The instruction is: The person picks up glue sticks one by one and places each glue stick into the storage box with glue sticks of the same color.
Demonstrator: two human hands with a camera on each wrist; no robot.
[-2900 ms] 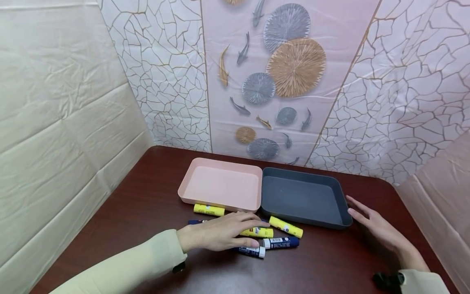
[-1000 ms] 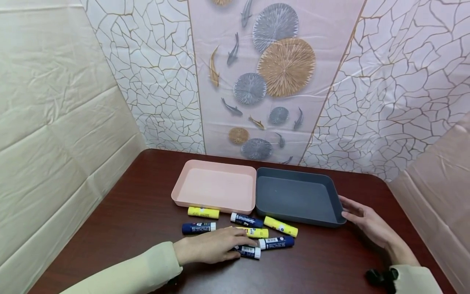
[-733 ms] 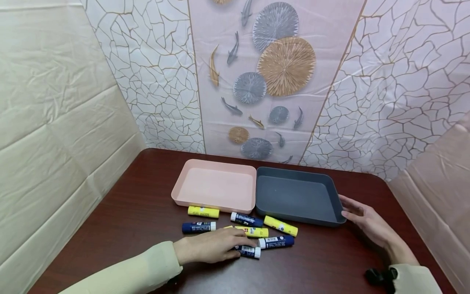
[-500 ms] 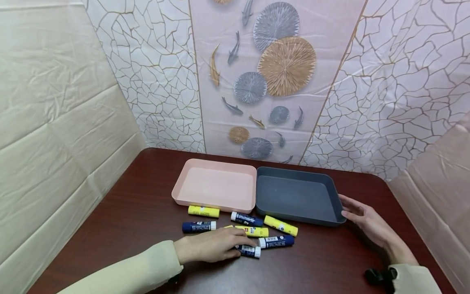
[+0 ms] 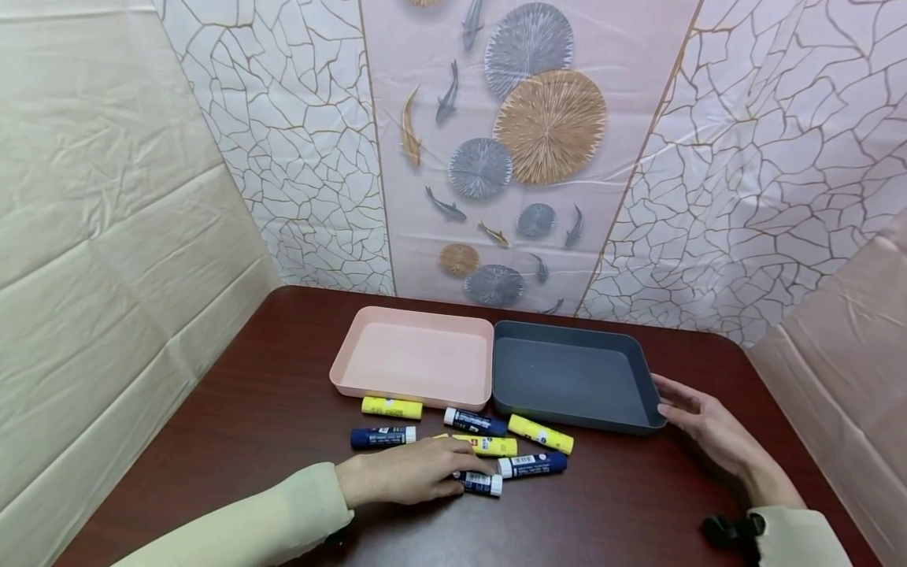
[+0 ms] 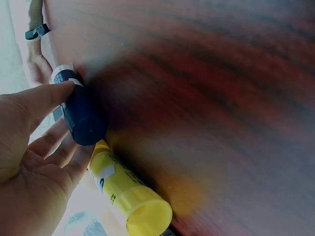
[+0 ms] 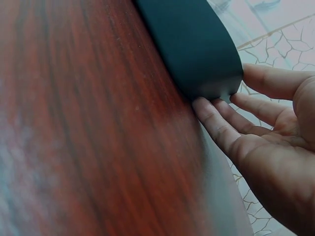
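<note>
My left hand [image 5: 404, 472] pinches a navy blue glue stick with a white cap [image 5: 482, 483] on the table. In the left wrist view the thumb lies on the glue stick [image 6: 83, 113], with fingers on its other side. A yellow glue stick [image 6: 130, 196] lies just beside those fingers. My right hand [image 5: 716, 429] touches the right end of the dark grey tray [image 5: 581, 417]; in the right wrist view its extended fingertips meet the tray's corner [image 7: 202, 54]. My left hand partly covers another yellow glue stick [image 5: 441, 436].
A pink tray [image 5: 418, 394] stands left of the grey one, their sides touching. Before the trays lie yellow glue sticks [image 5: 393, 408], [image 5: 542, 435] and navy ones [image 5: 383, 438], [image 5: 476, 423], [image 5: 532, 465]. A patterned cloth [image 5: 553, 134] hangs behind the dark red table [image 5: 283, 370].
My left hand has come down from over the glue sticks onto the nearest navy one and pinched it. The right hand has moved against the grey tray's side. The trays stay put.
</note>
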